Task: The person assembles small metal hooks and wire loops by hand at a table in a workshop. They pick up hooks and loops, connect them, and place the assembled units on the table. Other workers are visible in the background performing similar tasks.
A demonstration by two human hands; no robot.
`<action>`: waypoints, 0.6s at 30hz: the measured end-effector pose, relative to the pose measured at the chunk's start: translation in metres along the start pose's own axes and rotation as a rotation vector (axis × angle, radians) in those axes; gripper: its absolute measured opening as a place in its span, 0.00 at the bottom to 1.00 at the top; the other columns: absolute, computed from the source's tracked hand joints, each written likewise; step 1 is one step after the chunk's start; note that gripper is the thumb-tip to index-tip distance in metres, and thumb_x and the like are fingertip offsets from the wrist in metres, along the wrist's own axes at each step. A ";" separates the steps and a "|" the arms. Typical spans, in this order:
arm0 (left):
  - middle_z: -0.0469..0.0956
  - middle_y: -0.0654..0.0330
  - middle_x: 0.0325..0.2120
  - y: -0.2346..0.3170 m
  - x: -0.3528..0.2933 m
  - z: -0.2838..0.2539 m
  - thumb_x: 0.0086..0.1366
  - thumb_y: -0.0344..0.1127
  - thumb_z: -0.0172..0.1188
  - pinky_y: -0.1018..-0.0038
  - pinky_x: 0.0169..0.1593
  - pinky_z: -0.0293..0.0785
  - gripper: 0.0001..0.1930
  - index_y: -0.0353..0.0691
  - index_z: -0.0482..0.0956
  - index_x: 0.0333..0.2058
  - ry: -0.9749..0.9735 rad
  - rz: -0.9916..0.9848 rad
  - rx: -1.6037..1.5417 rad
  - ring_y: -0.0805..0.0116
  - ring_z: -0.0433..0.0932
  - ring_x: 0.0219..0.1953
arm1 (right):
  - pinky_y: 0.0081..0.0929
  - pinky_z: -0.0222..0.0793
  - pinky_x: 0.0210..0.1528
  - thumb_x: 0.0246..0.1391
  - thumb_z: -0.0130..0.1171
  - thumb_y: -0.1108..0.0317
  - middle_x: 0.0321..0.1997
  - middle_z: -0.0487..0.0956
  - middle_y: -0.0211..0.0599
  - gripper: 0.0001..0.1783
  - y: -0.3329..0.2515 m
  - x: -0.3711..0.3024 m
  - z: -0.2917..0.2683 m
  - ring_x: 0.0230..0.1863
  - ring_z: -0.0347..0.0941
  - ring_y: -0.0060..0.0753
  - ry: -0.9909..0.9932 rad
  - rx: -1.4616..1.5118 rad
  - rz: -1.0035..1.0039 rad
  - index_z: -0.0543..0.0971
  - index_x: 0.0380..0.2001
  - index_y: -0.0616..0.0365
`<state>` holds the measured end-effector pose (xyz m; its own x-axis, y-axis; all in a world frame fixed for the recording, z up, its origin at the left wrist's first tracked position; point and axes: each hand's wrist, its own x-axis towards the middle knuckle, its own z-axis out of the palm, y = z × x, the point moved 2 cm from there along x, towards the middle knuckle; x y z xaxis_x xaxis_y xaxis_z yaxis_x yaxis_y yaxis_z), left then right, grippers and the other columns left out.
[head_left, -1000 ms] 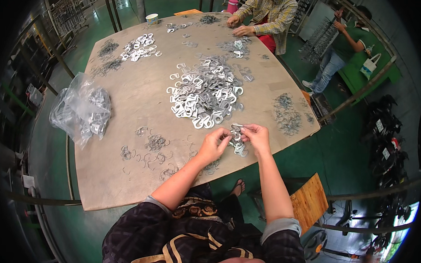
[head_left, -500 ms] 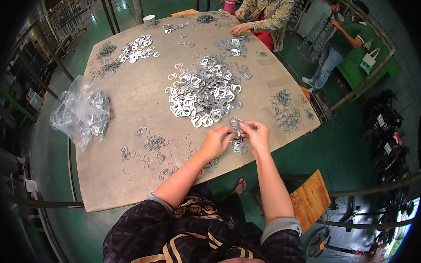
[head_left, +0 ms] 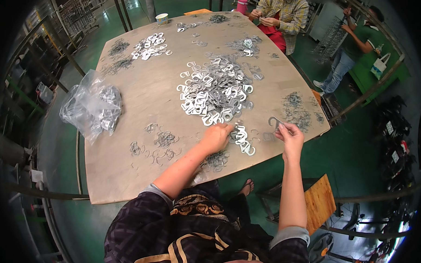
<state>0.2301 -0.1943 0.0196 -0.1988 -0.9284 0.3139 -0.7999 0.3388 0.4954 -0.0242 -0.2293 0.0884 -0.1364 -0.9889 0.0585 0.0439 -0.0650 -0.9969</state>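
Pinched between the thumb and fingers of my right hand [head_left: 291, 139] is a grey metal hook [head_left: 273, 121], held up off the table near its right edge. My left hand [head_left: 216, 138] is closed at the fingertips beside a small heap of hooks [head_left: 241, 141]; whatever its fingers hold, if anything, is hidden. Just beyond my left hand lies a large pile of shiny grey and white hooks [head_left: 214, 87]. Thin wire clips [head_left: 216, 161] lie in a loose cluster beside my left wrist, and another cluster of wire clips [head_left: 165, 139] is farther left.
A clear plastic bag [head_left: 93, 106] of metal parts sits at the left edge of the brown table [head_left: 125, 175]. More wire clips [head_left: 297, 111] lie at right. A co-worker in a plaid shirt [head_left: 289, 13] sits at the far side; another person [head_left: 352, 48] stands beyond. A wooden stool [head_left: 320, 205] is at lower right.
My hands were together over the small heap. My right hand has moved off to the right with a hook, while the left stays by the heap. The view has shifted slightly.
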 end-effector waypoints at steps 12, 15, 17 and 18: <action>0.81 0.52 0.30 -0.085 -0.070 -0.120 0.54 0.27 0.61 0.64 0.38 0.77 0.06 0.35 0.83 0.32 0.158 -0.284 0.139 0.52 0.81 0.31 | 0.21 0.78 0.32 0.56 0.60 0.75 0.31 0.79 0.38 0.06 -0.006 -0.024 0.004 0.30 0.79 0.29 -0.121 0.032 0.030 0.78 0.35 0.67; 0.81 0.53 0.29 -0.083 -0.083 -0.111 0.54 0.29 0.62 0.65 0.38 0.77 0.06 0.36 0.84 0.31 0.022 -0.255 0.205 0.52 0.80 0.32 | 0.22 0.78 0.33 0.56 0.60 0.75 0.31 0.79 0.38 0.06 -0.002 -0.026 0.010 0.30 0.79 0.29 -0.153 0.014 0.022 0.78 0.35 0.67; 0.81 0.54 0.28 -0.075 -0.085 -0.093 0.53 0.30 0.62 0.65 0.38 0.77 0.06 0.37 0.84 0.30 -0.041 -0.177 0.218 0.53 0.80 0.32 | 0.22 0.78 0.33 0.55 0.60 0.76 0.31 0.80 0.39 0.07 -0.001 -0.027 0.014 0.30 0.79 0.30 -0.163 0.019 0.023 0.78 0.35 0.69; 0.81 0.56 0.31 -0.072 -0.084 -0.086 0.53 0.30 0.61 0.67 0.40 0.77 0.07 0.38 0.84 0.31 -0.064 -0.102 0.270 0.57 0.79 0.35 | 0.22 0.78 0.33 0.55 0.61 0.76 0.32 0.80 0.41 0.07 -0.001 -0.028 0.017 0.30 0.79 0.30 -0.166 0.032 0.025 0.78 0.36 0.70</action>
<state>0.3527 -0.1273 0.0271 -0.1378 -0.9662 0.2178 -0.9375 0.1982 0.2861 -0.0032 -0.2038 0.0882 0.0305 -0.9986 0.0439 0.0776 -0.0414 -0.9961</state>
